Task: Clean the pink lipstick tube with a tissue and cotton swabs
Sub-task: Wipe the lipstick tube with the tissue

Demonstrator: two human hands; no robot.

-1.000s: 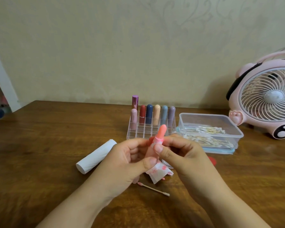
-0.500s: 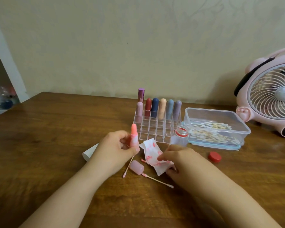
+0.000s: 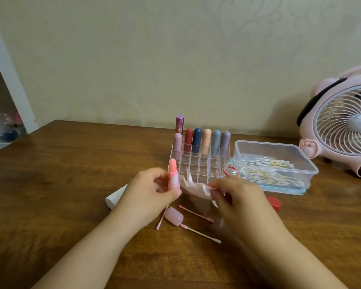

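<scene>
Head view: left hand (image 3: 148,192) grips upright lipstick tube (image 3: 173,178); right hand (image 3: 238,197) pinches tissue (image 3: 196,187) beside.

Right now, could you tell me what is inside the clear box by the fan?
The clear box holds cotton swabs lying in loose piles. A small open jar in front hides its near left corner, so nothing can be told there.
</scene>
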